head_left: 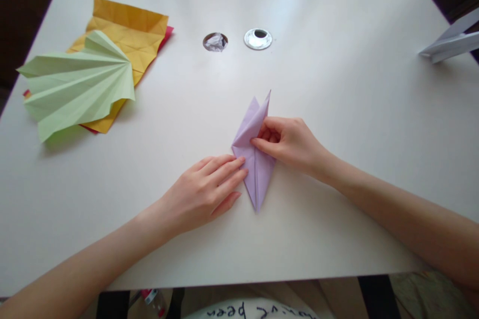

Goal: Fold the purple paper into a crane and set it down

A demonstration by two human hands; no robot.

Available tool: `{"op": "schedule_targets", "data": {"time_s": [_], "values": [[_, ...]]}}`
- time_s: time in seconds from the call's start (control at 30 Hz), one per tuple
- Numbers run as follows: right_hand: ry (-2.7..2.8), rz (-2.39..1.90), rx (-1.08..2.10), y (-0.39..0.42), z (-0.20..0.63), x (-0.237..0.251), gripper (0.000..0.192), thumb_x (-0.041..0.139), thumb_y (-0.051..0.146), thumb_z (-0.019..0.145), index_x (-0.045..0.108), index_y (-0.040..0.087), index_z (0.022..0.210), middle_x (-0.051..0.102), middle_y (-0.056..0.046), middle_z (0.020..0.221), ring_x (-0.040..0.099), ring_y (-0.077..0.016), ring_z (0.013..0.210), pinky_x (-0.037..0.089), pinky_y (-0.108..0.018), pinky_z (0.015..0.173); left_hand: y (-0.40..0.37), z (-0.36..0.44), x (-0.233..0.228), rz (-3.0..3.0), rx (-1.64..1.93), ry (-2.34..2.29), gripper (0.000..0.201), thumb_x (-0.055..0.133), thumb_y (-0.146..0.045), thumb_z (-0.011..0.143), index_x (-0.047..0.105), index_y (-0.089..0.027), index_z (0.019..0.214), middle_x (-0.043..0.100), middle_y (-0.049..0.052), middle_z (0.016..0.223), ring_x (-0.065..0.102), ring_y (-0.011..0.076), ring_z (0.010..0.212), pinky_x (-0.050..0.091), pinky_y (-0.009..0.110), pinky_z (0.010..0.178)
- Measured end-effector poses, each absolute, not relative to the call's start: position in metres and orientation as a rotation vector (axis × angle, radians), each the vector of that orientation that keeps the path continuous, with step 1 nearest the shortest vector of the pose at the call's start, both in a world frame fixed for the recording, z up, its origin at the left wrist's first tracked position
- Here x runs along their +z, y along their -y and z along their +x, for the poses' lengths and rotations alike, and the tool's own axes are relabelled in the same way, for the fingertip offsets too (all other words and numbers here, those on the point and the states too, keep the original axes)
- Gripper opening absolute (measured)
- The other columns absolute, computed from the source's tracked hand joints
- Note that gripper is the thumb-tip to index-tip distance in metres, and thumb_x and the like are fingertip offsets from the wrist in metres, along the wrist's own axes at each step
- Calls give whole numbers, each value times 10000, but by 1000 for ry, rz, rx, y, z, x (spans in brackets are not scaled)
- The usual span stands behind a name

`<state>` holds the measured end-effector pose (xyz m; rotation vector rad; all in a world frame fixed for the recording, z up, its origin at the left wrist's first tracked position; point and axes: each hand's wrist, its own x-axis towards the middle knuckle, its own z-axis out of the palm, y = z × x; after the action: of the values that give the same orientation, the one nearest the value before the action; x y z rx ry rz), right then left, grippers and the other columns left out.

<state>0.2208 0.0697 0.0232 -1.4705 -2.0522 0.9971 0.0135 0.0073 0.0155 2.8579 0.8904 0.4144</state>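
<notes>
The left hand [204, 192] lies flat, fingers together and extended, pressing the lower left side of a folded lilac paper [255, 159] against the white table [337, 109], seemingly to pin it in place. The right hand [288, 142] pinches an upper flap of the same paper between thumb and fingers, lifting it along a crease. Well beyond the left hand sits a pleated green fan [77, 84] on creased orange paper [130, 30]. Ahead of both hands are two round table holes [215, 42]. Writing at the bottom edge, upside down, cannot be read with certainty.
</notes>
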Motion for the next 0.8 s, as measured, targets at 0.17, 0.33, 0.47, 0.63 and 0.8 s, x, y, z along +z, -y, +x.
{"op": "schedule_targets", "data": {"time_s": [0.17,0.33,0.47,0.63,0.8], "values": [[2013,-1489,1027,-70,220,22,120,602,174,689,551,140,586,574,18,566,490,-87,513,344,-209,468,-9,12,15,2839,386,-909,382,489,-279,882,513,-113,1226,553,93,1269,492,217,1159,440,355,959],[2016,-1477,1036,-70,221,22,111,597,181,692,560,136,598,578,14,573,495,-91,517,343,-211,467,-11,7,22,2757,165,-1045,383,472,-373,890,497,-274,1259,447,24,1379,391,258,1263,339,457,1030],[2013,-1469,1041,-70,221,22,114,595,183,692,551,138,597,574,15,574,494,-91,519,337,-211,465,-11,4,26,2707,58,-1084,415,486,-413,875,461,-336,1283,392,14,1418,339,274,1300,287,493,1050],[2015,-1463,1051,-72,221,21,113,593,195,689,544,142,603,575,10,576,495,-96,520,341,-219,488,-12,3,26,2718,54,-1061,432,505,-412,863,460,-334,1285,385,30,1420,335,287,1301,273,500,1053],[2021,-1472,1057,-73,221,21,109,573,209,702,550,146,616,580,9,582,492,-98,522,333,-221,496,-12,5,21,2758,135,-1065,572,468,-453,869,367,-176,1359,463,96,1355,381,280,1264,272,459,1061]]}}
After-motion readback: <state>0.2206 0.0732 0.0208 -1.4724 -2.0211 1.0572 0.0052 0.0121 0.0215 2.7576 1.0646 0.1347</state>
